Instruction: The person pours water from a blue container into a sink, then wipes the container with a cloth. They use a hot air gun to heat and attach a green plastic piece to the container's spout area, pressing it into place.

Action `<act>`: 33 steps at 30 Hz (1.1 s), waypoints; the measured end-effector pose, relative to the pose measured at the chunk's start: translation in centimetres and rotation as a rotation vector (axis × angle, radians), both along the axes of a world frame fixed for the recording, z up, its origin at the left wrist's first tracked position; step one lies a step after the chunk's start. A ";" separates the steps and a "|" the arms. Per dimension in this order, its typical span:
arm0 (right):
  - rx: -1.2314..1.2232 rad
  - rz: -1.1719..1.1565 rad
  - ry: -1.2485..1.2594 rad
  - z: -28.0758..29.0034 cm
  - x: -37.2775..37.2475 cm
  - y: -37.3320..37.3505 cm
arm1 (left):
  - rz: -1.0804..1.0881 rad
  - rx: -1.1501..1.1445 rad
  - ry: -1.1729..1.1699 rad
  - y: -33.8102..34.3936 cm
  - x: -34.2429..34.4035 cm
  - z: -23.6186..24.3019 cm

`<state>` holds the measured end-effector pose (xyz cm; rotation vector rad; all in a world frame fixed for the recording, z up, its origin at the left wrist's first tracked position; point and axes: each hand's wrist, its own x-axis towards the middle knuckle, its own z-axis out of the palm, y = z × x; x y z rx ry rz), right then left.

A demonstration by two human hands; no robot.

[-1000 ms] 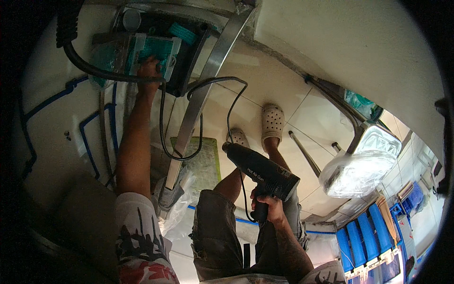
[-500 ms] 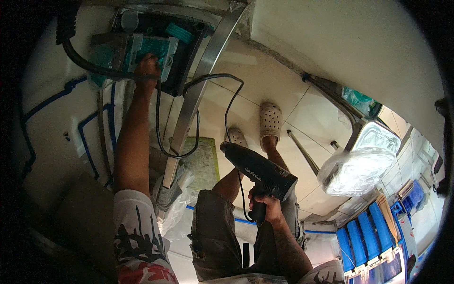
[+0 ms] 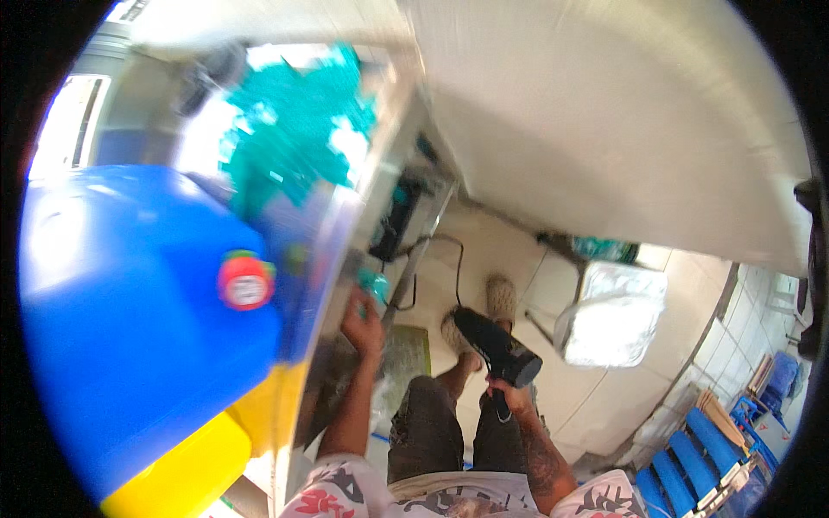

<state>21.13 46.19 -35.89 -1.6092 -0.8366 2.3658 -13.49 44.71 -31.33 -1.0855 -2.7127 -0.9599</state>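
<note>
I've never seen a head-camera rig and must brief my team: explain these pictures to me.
There is no machine here, just a person's bare hands. Every picture comes from the left of two fisheye cameras worn on the head, looking down, so straight edges bend. The right hand grips a black pistol-shaped tool. The left hand is at a small teal item; blur hides whether it is held. On the metal-edged table lies a blurred teal heap; a large blue container fills the picture's left.
</note>
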 end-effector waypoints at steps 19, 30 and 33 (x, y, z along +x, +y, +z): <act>0.245 -0.099 0.186 21.1 5.4 16.9 | 0.100 0.114 -0.083 25.0 -5.1 30.6; 0.237 0.088 0.264 22.9 3.7 21.2 | 0.081 0.371 -0.266 21.9 -3.1 29.6; 0.208 0.094 0.288 23.1 2.8 22.2 | 0.043 0.452 -0.253 22.4 -2.2 31.8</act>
